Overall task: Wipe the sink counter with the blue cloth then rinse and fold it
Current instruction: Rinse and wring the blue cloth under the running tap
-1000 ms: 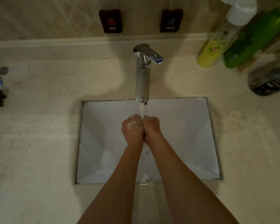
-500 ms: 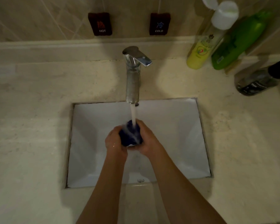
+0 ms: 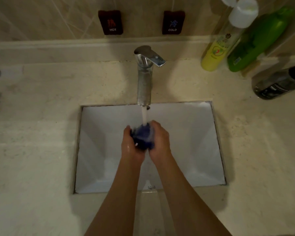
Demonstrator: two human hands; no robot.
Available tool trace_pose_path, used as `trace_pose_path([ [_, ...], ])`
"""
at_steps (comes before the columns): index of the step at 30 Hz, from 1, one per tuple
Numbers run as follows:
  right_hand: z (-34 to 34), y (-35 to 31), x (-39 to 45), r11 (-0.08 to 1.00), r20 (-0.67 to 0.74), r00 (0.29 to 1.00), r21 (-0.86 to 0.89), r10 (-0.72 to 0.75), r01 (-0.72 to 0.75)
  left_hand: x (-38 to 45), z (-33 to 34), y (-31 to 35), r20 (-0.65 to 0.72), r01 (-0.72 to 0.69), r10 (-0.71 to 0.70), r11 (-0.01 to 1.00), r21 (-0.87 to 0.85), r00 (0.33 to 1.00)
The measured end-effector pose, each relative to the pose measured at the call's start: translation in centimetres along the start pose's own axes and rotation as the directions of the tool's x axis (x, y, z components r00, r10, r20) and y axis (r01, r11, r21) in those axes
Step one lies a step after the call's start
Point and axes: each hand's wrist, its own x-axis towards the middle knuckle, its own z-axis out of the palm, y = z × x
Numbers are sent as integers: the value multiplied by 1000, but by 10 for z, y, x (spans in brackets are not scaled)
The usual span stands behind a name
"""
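Since the frame half a second back, both hands sit slightly further apart around the cloth, exposing more of its blue bulk to the stream; against the frame a second back, where the fists were pressed knuckle to knuckle and hid it entirely, the change is plain.

Counter (image 3: 41, 150): pale stone, surrounding the basin on all sides; no cloth lies on it, so the wiping stage is judged complete. Sink basin (image 3: 186, 142): white, rectangular, set below the counter line; the work is held over its centre so run-off drains there rather than onto the stone. Bottles at the rear right, a green bottle (image 3: 255, 41), a yellow bottle (image 3: 215, 51) with an open white cap and a dark bottle (image 3: 276, 84) lying tilted, stand well clear of the splash zone. Tap (image 3: 144, 79): chrome, lever raised, water running in a narrow stream (image 3: 144, 116) straight down onto the cloth.

Left hand (image 3: 132, 145) and right hand (image 3: 160, 142): each cupped and closed about one side of the blue cloth (image 3: 143, 138), which is bunched into a ball between the palms directly under the spout; this grip is judged to suit squeezing and rinsing. HOT tag (image 3: 111, 22) and COLD tag (image 3: 173, 22) hang on the tiled wall above.

Rinsing is in hand; folding is not yet begun.
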Motion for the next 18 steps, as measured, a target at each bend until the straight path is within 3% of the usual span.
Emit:
trace_pose_path([
  [2, 1, 4, -5, 996, 9, 996, 6, -93, 93, -1, 9, -3, 89, 44, -42, 999, -15, 995],
  [4, 4, 9, -8, 941, -17, 962, -214, -271, 262, -2, 14, -4, 81, 37, -41, 998, 54, 996],
  [5, 4, 15, -9, 863, 2, 928, -367, -373, 348, -2, 14, -6, 81, 23, -30, 996, 84, 996],
  [7, 6, 23, -5, 755, 4, 883, -518, -469, 403, -2, 13, -9, 97, -8, -3, 993, 115, 995],
  [9, 6, 25, 0, 826, -97, 917, -480, -386, 297, 2, 10, -10, 123, 16, -24, 998, 59, 992],
  [10, 4, 23, 5, 899, -130, 949, -380, -287, 220, 0, 9, -10, 151, 9, -17, 999, 51, 988],
  [13, 0, 8, 7, 996, -77, 996, -81, 33, -40, -4, 7, -9, 141, -101, 71, 971, 218, 987],
  [15, 1, 5, 8, 994, -36, 997, -76, 74, -77, 3, 8, -9, 107, -182, 153, 912, 367, 982],
  [18, 5, 5, 11, 998, -63, 998, -58, -21, 17, 12, 13, -5, 111, -348, 363, 693, 632, 925],
])
